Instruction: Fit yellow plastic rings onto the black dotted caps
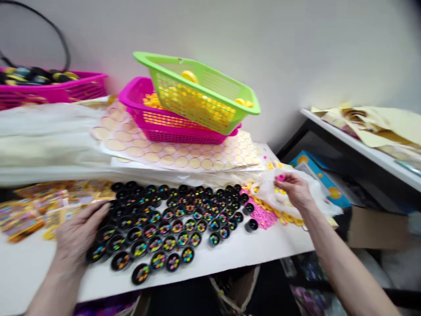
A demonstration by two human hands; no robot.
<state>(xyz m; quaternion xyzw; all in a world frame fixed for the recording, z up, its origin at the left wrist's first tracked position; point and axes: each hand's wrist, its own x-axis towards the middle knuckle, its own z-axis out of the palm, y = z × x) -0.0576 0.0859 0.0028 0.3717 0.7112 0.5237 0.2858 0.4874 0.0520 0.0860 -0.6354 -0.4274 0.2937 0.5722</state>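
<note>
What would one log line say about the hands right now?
left hand: flat against black cups | right hand: pinching pink piece over plastic bag

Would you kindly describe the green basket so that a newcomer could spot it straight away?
At the back of the white table, a pink basket of yellow pieces sits on sheets of pale circles. The green basket rests tilted on top of it; it alone is green and tilted.

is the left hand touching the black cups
Touching. The head view shows the left hand lying flat on the black cups at the cluster's left edge, fingers overlapping several with no gap.
</note>
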